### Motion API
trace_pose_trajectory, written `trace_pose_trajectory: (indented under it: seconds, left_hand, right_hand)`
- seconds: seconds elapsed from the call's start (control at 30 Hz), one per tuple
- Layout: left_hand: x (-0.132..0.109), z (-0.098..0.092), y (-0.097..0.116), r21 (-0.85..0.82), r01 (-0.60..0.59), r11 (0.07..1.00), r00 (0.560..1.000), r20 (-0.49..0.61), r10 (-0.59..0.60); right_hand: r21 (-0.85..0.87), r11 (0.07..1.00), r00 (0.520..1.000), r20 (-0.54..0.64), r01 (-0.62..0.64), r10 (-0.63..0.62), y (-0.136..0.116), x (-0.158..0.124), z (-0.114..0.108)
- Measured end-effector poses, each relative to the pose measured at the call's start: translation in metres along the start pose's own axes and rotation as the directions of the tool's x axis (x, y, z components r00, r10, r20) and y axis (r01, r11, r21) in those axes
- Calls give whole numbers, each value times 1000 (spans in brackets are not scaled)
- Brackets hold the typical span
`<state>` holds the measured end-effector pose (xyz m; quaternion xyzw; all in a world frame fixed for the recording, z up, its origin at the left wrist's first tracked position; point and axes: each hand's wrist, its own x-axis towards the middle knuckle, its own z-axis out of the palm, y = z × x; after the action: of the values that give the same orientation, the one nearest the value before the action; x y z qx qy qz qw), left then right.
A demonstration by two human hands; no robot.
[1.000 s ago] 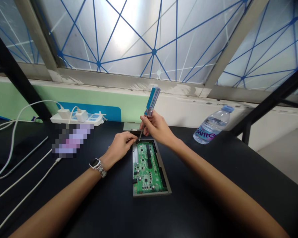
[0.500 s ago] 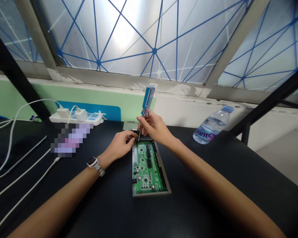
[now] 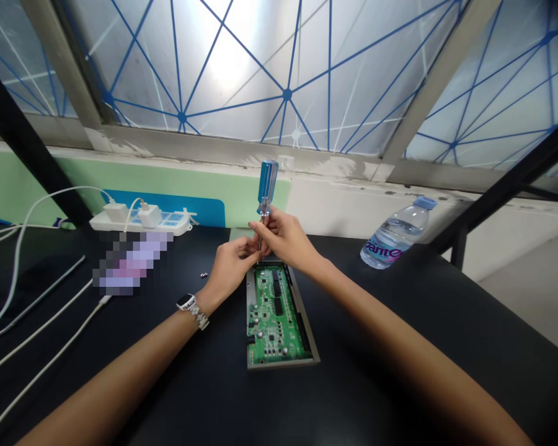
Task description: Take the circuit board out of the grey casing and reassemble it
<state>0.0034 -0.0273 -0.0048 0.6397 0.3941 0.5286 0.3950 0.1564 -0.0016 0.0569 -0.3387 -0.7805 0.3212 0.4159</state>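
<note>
A screwdriver with a clear blue handle stands nearly upright over the far end of a green circuit board. My right hand is closed round its metal shaft, just below the handle. Close against it, my left hand pinches its fingertips together by the lower shaft. What they hold is hidden, and so is the screwdriver's tip. The board lies in a shallow grey metal tray on the black table. A few tiny metal pieces, probably screws, lie left of my left hand.
A water bottle stands tilted in view at the right. On the left are a white power strip with plugs, white cables, and a blurred-out object. A wall and window rise behind the table.
My left hand has moved slightly up and right, closer to the right hand, uncovering the tiny metal pieces. The screwdriver has tipped from a rightward lean to more upright.
</note>
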Motion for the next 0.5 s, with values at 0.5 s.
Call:
trace_pose_trajectory:
  seconds: [0.5]
  left_hand:
    - [3, -12, -1, -29, -28, 999, 971, 238, 34]
  right_hand:
    - [243, 943, 916, 381, -228, 124, -14, 4, -28]
